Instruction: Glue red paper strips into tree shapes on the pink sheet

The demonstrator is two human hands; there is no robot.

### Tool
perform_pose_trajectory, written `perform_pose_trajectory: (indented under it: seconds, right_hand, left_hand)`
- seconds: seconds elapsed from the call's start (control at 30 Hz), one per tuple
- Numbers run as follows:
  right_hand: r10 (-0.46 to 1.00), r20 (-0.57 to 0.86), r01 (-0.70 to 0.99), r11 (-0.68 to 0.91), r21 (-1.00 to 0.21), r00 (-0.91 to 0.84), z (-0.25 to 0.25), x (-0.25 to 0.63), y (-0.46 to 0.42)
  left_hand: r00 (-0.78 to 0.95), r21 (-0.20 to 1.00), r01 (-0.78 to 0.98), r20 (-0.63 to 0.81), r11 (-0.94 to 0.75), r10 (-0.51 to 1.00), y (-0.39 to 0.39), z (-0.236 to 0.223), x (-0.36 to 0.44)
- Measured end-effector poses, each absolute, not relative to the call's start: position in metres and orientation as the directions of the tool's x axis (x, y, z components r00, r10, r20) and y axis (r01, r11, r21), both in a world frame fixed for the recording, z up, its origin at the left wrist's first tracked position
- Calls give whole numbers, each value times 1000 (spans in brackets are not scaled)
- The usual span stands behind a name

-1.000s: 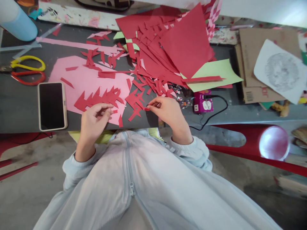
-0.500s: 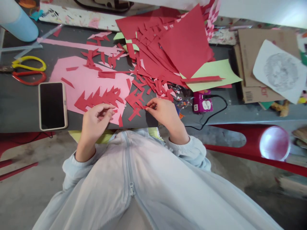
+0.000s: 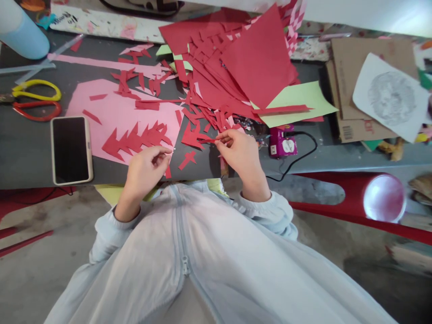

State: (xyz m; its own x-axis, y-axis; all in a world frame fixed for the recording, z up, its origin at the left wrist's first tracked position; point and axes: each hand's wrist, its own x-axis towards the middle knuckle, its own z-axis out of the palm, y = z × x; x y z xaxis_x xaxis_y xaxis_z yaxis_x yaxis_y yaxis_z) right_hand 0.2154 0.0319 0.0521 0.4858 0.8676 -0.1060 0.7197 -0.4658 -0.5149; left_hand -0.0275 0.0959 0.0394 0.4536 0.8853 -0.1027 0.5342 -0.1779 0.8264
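My right hand (image 3: 239, 150) pinches the end of a thin red paper strip (image 3: 209, 141) between thumb and fingertips. Loose red paper scraps (image 3: 191, 136) lie to its left and above it. Over the lower edge of the pink paper sheet (image 3: 89, 96), my left hand (image 3: 146, 168) is closed, thumb against fingers. Whatever sits between those fingertips is too small to make out. Just above the left hand, a row of red paper arrow-shaped pieces (image 3: 135, 139) overlaps on the pink sheet. A small cross-like red scrap (image 3: 187, 159) rests on the dark table between my hands.
Left of the pink sheet lie a phone (image 3: 71, 150) and scissors (image 3: 37, 100) with yellow and red handles. A red paper stack (image 3: 258, 56) and a light green sheet (image 3: 297, 103) spread behind my right hand. Further right are a purple box (image 3: 282, 143) with a cable and cardboard (image 3: 347, 81).
My right hand has moved slightly up and right, drawing a red strip out of the scraps, which shifted apart. My left hand has moved right, still pinched.
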Motion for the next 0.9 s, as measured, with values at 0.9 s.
perform_pose_trajectory:
  seconds: [0.9]
  right_hand:
    - [889,-195,714,-450,-537,413,50,220,26]
  left_hand:
    - [685,519,691,-249,-503,685,91,33,0]
